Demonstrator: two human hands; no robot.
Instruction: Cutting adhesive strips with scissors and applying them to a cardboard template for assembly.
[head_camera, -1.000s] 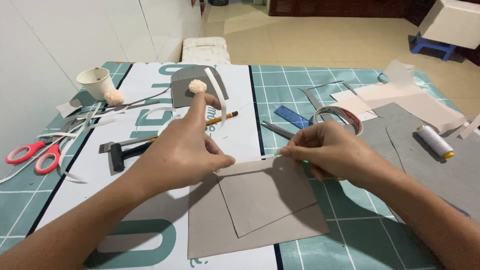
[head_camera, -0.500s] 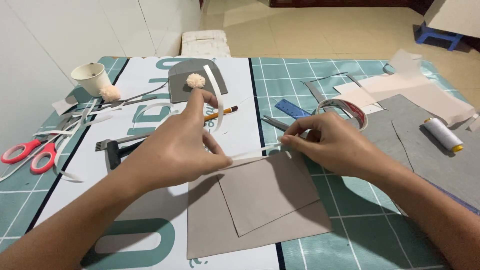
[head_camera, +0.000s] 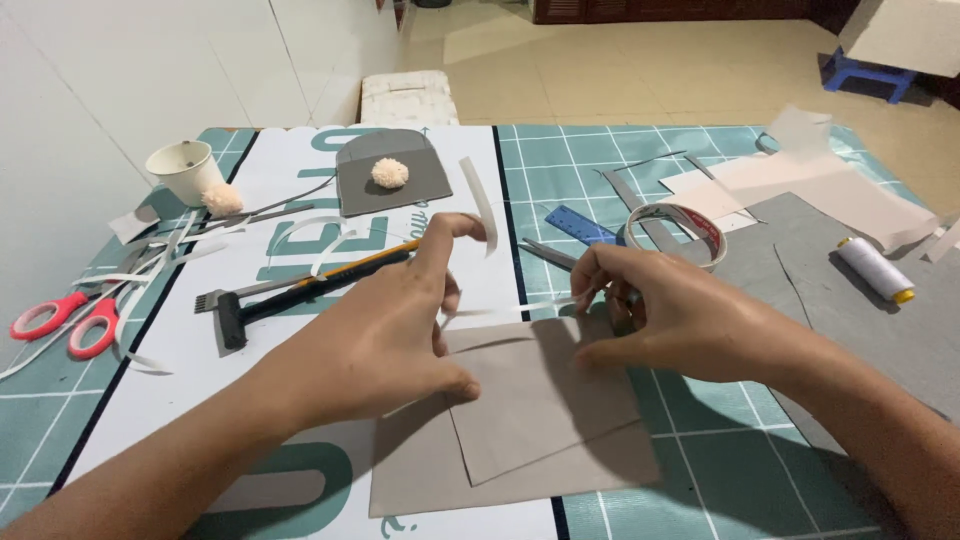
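A thin white strip (head_camera: 510, 306) runs flat between the two hands, just over the top edge of the grey folded sheet (head_camera: 530, 405). The right hand (head_camera: 680, 320) pinches the strip's right end between thumb and first finger. The left hand (head_camera: 385, 340) rests on the grey sheet with its thumb pressing down, and its first finger is lifted with another white strip (head_camera: 480, 205) stuck to the tip. A tape roll (head_camera: 676, 232) sits just behind the right hand. Red scissors (head_camera: 60, 320) lie far left.
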